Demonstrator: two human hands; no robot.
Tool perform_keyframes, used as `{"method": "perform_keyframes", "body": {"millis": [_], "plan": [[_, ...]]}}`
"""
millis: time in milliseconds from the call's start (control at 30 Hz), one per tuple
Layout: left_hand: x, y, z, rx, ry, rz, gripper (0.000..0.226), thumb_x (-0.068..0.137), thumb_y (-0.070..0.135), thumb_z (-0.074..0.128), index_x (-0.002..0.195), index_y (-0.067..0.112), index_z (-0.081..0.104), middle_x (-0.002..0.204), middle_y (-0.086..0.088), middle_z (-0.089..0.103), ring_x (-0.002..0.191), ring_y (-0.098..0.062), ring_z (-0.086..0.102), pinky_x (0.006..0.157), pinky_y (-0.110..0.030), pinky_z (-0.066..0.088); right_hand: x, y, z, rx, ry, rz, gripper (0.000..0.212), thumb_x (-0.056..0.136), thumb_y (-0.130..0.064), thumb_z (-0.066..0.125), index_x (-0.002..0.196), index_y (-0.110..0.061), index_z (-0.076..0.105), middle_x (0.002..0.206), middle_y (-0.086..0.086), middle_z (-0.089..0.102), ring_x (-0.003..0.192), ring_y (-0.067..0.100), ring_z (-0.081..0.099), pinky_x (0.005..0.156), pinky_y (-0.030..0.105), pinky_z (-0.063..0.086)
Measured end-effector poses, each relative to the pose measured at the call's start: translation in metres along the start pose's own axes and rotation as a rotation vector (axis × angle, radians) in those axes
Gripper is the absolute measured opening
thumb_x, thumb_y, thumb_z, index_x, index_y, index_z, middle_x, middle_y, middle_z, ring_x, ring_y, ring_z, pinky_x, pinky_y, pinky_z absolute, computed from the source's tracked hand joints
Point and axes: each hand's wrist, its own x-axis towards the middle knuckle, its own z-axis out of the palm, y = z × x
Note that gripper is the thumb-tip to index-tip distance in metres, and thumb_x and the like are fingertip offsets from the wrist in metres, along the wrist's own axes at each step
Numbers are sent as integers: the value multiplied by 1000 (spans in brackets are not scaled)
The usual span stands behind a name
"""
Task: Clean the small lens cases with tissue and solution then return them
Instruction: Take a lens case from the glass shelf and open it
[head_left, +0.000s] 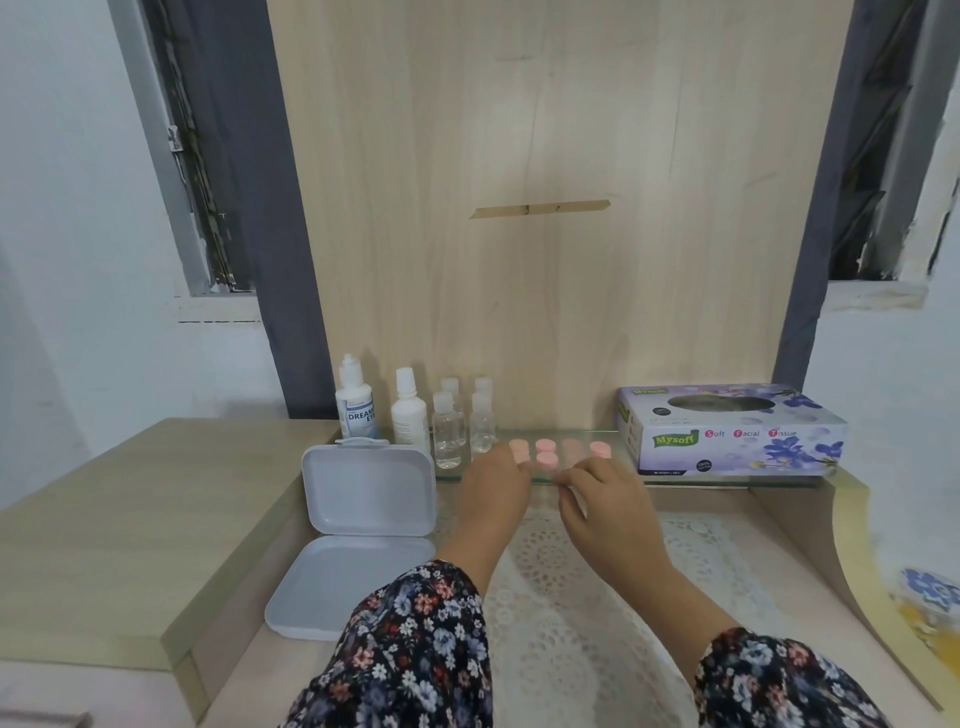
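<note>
Several small pink lens cases (545, 446) lie in a cluster on a glass shelf (727, 481) against the wooden back panel. My left hand (493, 488) reaches forward, and its stretched fingertips touch the leftmost case (517, 446). My right hand (605, 499) hovers at the shelf's front edge just below the cases, fingers loosely bent and holding nothing. A white solution bottle with a blue label (355, 408) and a second white bottle (410, 418) stand at the shelf's left end. A purple tissue box (727, 434) sits on the right.
Several small clear bottles (449, 434) stand between the white bottles and the cases. An open white plastic box (363, 525) lies at the left of the desk. A white lace mat (597, 597) covers the desk under my forearms.
</note>
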Motion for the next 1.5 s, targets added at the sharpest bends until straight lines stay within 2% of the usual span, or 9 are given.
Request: {"method": "perform_keyframes", "body": {"millis": [133,367,467,567,700,833,1100,1267,1500], "plan": [[-5,-2,-1,-70,33,3,22,95,24,45,101,6,56,98,-11,63,90,-29,58,66,-32,38,-18,2,-6,31,-21,20,23,84,-24,48,83,-17,71,79,-6,62,74,19,58,64,31,45],[-35,-10,-4,-304,116,68,9,93,33,52,96,24,53,73,9,56,69,-15,58,59,-30,43,-49,9,-11,72,-142,131,11,78,-15,64,83,-21,72,82,-9,65,77,16,61,69,32,47],[-53,-23,3,-419,106,113,10,89,37,58,93,28,58,63,9,50,58,-7,47,55,-25,36,-57,10,-10,141,-219,279,16,86,-10,67,94,-22,73,93,-12,65,92,15,59,82,36,47],[-68,-38,14,-463,37,150,6,88,37,61,91,33,59,58,8,45,53,-4,41,54,-24,36,-60,9,-11,235,-308,420,23,92,-17,59,112,-26,66,106,-18,56,105,6,48,94,28,38],[-74,-49,32,-430,-78,138,6,86,39,62,86,33,60,59,8,47,58,-5,44,57,-23,36,-61,7,-14,326,-407,513,37,88,-18,61,123,-29,58,114,-18,52,111,8,45,97,27,37],[-71,-52,44,-326,-153,207,12,86,32,63,96,31,67,73,11,51,86,-9,46,73,-23,40,-62,8,-13,345,-476,557,46,84,-16,64,128,-27,55,117,-17,50,116,11,45,104,35,38],[-64,-57,51,-125,-258,239,22,88,45,59,108,39,67,87,15,42,99,-12,37,84,-24,33,-66,14,-9,348,-532,612,37,87,-26,63,124,-28,61,108,-19,53,113,7,47,105,36,37],[-58,-57,51,-136,-313,203,26,90,41,59,115,40,65,87,17,40,100,-11,35,95,-28,33,-61,18,-3,274,-589,603,33,86,-24,61,118,-29,65,104,-14,54,103,9,51,96,32,42],[-53,-59,53,-203,-307,172,34,90,39,61,124,36,61,92,16,47,106,-11,38,99,-28,33,-54,18,2,269,-598,636,18,80,-21,64,92,-34,65,94,-13,56,88,7,54,79,27,46]]}}
